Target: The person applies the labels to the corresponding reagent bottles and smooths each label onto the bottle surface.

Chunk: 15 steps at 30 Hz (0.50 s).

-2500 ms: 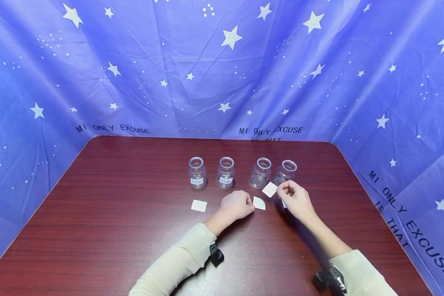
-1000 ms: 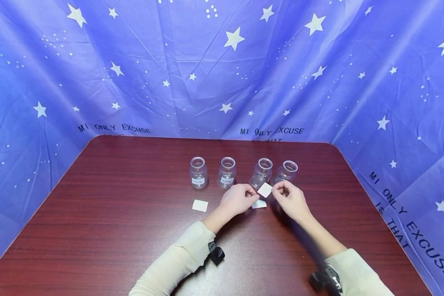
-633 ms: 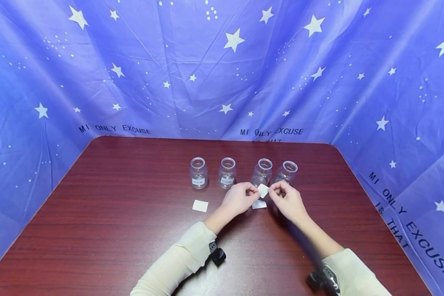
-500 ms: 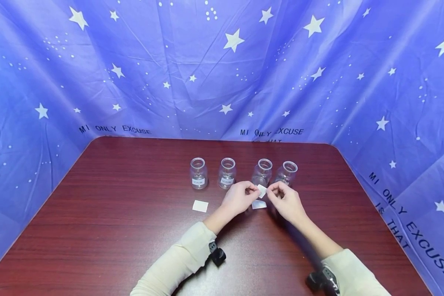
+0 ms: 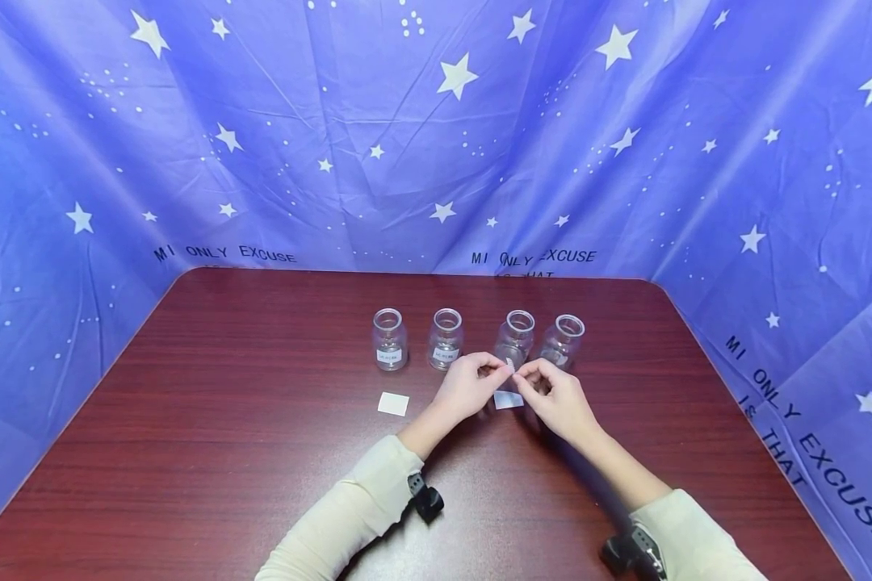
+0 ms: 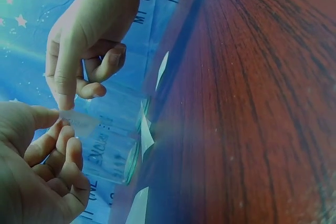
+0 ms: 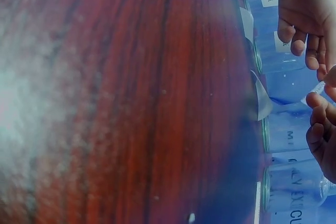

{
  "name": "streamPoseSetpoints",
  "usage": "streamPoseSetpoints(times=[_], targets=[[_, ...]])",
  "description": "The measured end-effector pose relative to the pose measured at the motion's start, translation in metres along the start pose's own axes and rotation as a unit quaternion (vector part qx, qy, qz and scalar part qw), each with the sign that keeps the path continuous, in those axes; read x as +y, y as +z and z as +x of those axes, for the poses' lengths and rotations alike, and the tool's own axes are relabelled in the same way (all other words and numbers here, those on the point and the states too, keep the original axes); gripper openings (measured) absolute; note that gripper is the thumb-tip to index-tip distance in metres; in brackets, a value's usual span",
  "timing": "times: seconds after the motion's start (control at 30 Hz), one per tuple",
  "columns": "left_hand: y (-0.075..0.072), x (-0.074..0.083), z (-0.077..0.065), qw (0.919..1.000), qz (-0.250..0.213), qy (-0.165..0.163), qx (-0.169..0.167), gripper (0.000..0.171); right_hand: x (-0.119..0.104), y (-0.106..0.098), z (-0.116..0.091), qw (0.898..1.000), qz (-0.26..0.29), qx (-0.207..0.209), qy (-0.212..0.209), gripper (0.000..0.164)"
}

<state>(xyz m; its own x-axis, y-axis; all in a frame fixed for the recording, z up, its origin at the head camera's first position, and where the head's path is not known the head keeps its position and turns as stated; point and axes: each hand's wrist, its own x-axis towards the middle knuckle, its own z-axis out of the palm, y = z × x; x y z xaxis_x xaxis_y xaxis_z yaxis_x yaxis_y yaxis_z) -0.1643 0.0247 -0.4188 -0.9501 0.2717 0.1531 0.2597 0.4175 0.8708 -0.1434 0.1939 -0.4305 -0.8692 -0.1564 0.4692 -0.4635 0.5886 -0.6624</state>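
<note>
- Left hand [image 5: 467, 389], fingers pinching one white label [image 6: 83, 123].
- Right hand [image 5: 558, 397], fingers clamped on same label, raised before third jar from left.
- Four upright glass jars [image 5: 388, 332], left two labelled.
- Four paper pieces [image 7: 261, 100] along worktop [image 5: 262, 403].

Bright head view with soft glare on the table [image 5: 509, 500]; dimmer, blue-tinged, hazier wrist views

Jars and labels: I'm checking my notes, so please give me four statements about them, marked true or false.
1. Four clear jars stand on the table. True.
2. The leftmost jar has no label. False: a white label is on its front.
3. The left hand and right hand meet at one small label. True.
4. The white slip nearest the leftmost jar lies behind it. False: it lies in front of it.
</note>
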Motion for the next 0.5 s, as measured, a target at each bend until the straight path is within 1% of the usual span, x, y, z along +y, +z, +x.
streamPoseSetpoints(times=[0.13, 0.27, 0.5], targets=[[-0.0003, 0.0003, 0.0007, 0.9999, -0.012, -0.007, -0.003, 0.016, 0.0014, 0.0003, -0.0005, 1.000, 0.005, 0.004, -0.002, 0.009], [-0.0001, -0.0004, 0.0012, 0.9996, -0.026, -0.012, 0.002, 0.015, 0.0033, 0.0011, -0.0004, 1.000, 0.008, 0.016, -0.006, 0.011], [0.0003, -0.0029, 0.0020, 0.9995, -0.027, -0.013, 0.012, 0.015, 0.0048, 0.0015, -0.0007, 0.999, 0.015, 0.031, -0.015, 0.016]])
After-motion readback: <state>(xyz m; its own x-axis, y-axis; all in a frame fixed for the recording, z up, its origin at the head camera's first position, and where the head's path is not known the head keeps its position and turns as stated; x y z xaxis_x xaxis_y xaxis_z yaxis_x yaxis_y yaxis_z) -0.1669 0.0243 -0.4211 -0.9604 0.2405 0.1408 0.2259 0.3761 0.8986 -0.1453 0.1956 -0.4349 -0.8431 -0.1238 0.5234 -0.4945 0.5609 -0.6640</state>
